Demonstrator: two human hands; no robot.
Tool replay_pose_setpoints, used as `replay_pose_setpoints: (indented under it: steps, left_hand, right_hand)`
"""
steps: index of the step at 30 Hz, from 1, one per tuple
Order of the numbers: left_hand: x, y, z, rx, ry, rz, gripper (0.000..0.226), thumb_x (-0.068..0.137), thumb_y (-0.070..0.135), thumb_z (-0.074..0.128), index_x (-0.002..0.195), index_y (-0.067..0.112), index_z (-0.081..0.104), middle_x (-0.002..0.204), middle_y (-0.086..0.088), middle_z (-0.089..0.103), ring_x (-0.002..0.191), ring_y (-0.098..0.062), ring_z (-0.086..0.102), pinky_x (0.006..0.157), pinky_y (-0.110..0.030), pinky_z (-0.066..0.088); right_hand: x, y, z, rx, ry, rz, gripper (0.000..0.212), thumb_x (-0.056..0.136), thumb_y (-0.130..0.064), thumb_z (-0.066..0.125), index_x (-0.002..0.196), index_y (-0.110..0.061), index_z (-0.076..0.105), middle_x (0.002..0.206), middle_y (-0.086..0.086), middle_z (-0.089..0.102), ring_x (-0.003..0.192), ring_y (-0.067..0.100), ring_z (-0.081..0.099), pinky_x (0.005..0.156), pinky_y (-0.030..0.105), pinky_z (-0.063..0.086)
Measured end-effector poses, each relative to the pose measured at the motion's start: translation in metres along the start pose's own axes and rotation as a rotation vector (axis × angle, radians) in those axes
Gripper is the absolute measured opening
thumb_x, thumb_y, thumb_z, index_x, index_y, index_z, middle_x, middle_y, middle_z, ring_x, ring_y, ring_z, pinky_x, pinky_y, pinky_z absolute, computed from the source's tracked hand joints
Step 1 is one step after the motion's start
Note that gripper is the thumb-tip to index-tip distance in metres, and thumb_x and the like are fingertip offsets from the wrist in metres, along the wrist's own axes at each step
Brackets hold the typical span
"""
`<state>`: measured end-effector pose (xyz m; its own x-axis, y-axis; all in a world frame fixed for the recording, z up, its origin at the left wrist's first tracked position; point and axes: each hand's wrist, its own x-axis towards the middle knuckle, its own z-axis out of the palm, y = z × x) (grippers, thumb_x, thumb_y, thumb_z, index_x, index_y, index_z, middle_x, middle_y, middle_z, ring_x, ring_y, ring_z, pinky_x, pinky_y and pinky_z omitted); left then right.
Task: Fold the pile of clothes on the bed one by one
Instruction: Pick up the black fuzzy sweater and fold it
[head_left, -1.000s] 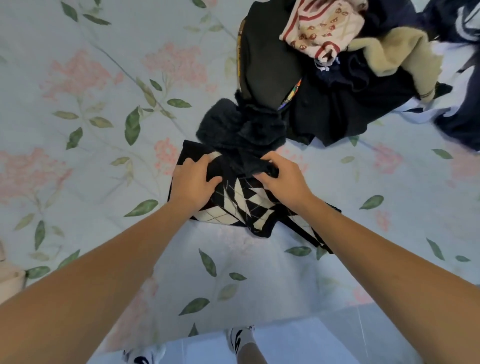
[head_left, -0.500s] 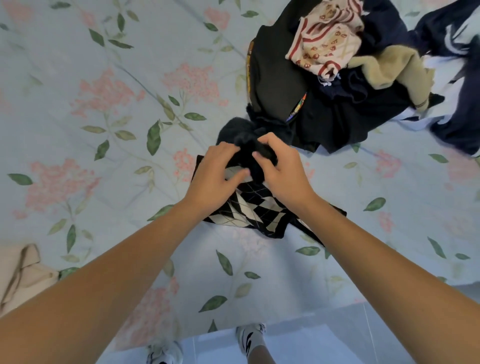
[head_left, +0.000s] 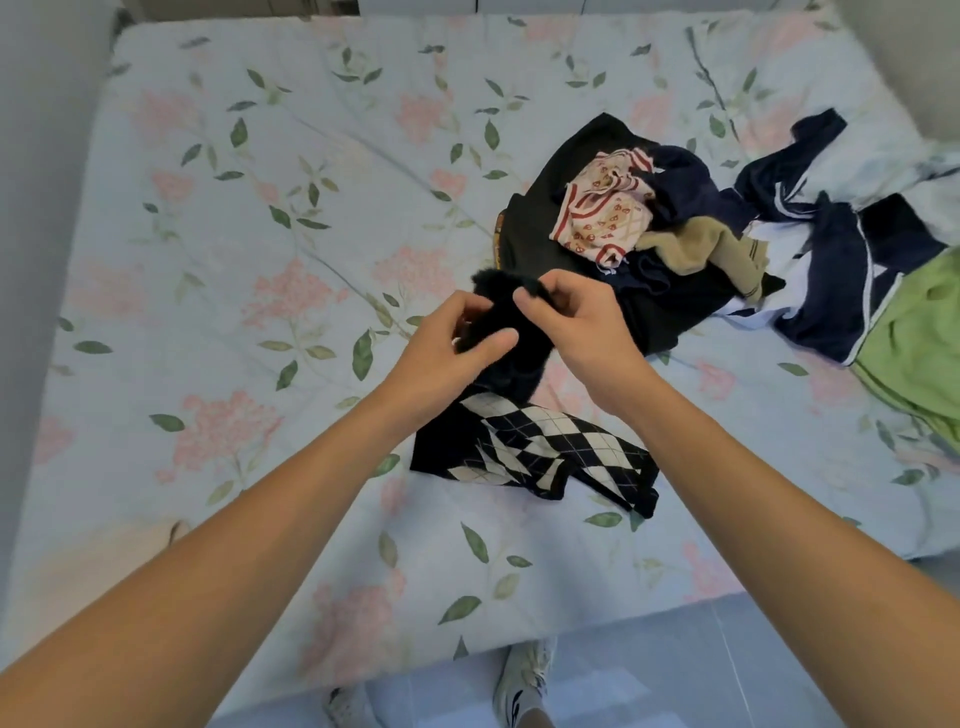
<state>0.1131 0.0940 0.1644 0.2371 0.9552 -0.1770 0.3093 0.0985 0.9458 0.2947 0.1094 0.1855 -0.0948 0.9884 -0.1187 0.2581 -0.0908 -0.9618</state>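
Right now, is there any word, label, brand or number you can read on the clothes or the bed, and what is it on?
None can be read.
Cream garment: small red printed motifs, too blurred to tell whether they are letters.
Black garment: coloured strip along its edge, too small to read.
Shoes: dark markings, no legible brand.
Argyle garment, dark fuzzy garment in both hands: no text visible.
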Motion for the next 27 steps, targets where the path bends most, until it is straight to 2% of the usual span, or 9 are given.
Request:
replay_pose_setpoints:
  steps: [2, 7, 9, 12, 15, 18, 20, 23, 27]
  left_hand:
    - [-0.01, 0.009, -0.005, 0.002, -0.077, 0.001, 0.044, 0.087, 0.033, 0.083, 0.123, 0.026, 0.06, 0.113, 0.011, 0.069, 0.104, -0.001, 0.067, 0.091, -0.023, 0.056]
    - [-0.027, 0.024, -0.028, 0.079, 0.081, 0.054, 0.013, 0.091, 0.013, 0.076, 0.099, 0.019, 0.067, 0.094, 0.001, 0.069, 0.094, -0.019, 0.068, 0.088, -0.051, 0.057]
    - [-0.035, 0.032, -0.04, 0.074, 0.173, 0.059, 0.009, 0.093, 0.013, 0.074, 0.095, 0.021, 0.07, 0.094, 0.004, 0.07, 0.094, -0.018, 0.068, 0.086, -0.046, 0.058]
    - [-0.048, 0.054, -0.061, 0.066, 0.233, 0.08, 0.012, 0.099, 0.014, 0.066, 0.091, 0.016, 0.075, 0.09, 0.005, 0.073, 0.09, -0.009, 0.067, 0.082, -0.025, 0.054]
    - [-0.057, 0.088, -0.083, 0.149, 0.257, 0.117, 0.021, 0.104, 0.016, 0.058, 0.09, 0.013, 0.074, 0.087, 0.008, 0.072, 0.085, 0.001, 0.064, 0.077, -0.016, 0.05]
    - [-0.065, 0.127, -0.101, 0.266, 0.259, 0.15, 0.027, 0.108, 0.017, 0.048, 0.087, 0.014, 0.065, 0.084, 0.009, 0.065, 0.079, 0.007, 0.058, 0.068, -0.01, 0.044]
    - [-0.07, 0.154, -0.113, 0.31, 0.235, 0.194, 0.031, 0.109, 0.019, 0.048, 0.081, 0.016, 0.061, 0.079, 0.0, 0.063, 0.073, -0.002, 0.056, 0.067, -0.014, 0.04]
    - [-0.083, 0.197, -0.136, 0.34, 0.122, 0.225, 0.028, 0.1, 0.034, 0.066, 0.081, 0.013, 0.066, 0.074, -0.005, 0.063, 0.064, -0.004, 0.052, 0.063, -0.016, 0.039]
    - [-0.094, 0.249, -0.177, 0.67, -0.171, 0.12, 0.034, 0.07, 0.047, 0.092, 0.088, 0.026, 0.073, 0.083, 0.009, 0.072, 0.077, -0.003, 0.065, 0.067, -0.024, 0.052]
  right_hand:
    - [-0.003, -0.015, 0.005, 0.047, -0.04, 0.027, 0.033, 0.095, -0.035, 0.073, 0.08, -0.008, 0.062, 0.073, 0.011, 0.05, 0.073, 0.023, 0.049, 0.069, 0.041, 0.041]
    - [-0.012, -0.039, 0.004, 0.141, -0.033, 0.082, 0.02, 0.104, -0.021, 0.063, 0.087, -0.011, 0.058, 0.081, 0.003, 0.061, 0.084, 0.016, 0.067, 0.086, 0.046, 0.062]
    - [-0.018, -0.048, 0.0, 0.096, 0.025, 0.053, 0.02, 0.103, -0.026, 0.063, 0.087, -0.015, 0.059, 0.094, 0.006, 0.059, 0.092, 0.015, 0.063, 0.094, 0.044, 0.06]
    - [-0.029, -0.071, -0.007, 0.004, 0.045, 0.004, 0.012, 0.106, -0.023, 0.059, 0.096, -0.019, 0.066, 0.116, -0.001, 0.062, 0.102, 0.002, 0.061, 0.092, 0.019, 0.049]
    - [-0.039, -0.101, -0.013, -0.146, -0.029, -0.097, 0.031, 0.111, -0.021, 0.049, 0.102, 0.007, 0.056, 0.097, 0.012, 0.067, 0.085, 0.008, 0.061, 0.081, 0.022, 0.045]
    - [-0.048, -0.139, -0.017, -0.286, -0.027, -0.16, 0.031, 0.112, -0.026, 0.045, 0.088, -0.006, 0.041, 0.077, 0.007, 0.042, 0.069, 0.01, 0.036, 0.066, 0.029, 0.03]
    - [-0.056, -0.166, -0.021, -0.328, -0.028, -0.187, 0.028, 0.111, -0.028, 0.046, 0.091, -0.011, 0.04, 0.078, -0.001, 0.036, 0.067, 0.008, 0.032, 0.064, 0.028, 0.028]
    - [-0.064, -0.2, -0.034, -0.416, -0.159, -0.192, 0.032, 0.103, -0.034, 0.064, 0.104, -0.016, 0.038, 0.088, 0.006, 0.045, 0.074, 0.015, 0.041, 0.069, 0.031, 0.036]
    - [-0.067, -0.238, -0.056, -0.621, -0.29, -0.123, 0.055, 0.089, -0.024, 0.08, 0.132, -0.025, 0.046, 0.127, 0.006, 0.059, 0.115, 0.027, 0.059, 0.1, 0.049, 0.05]
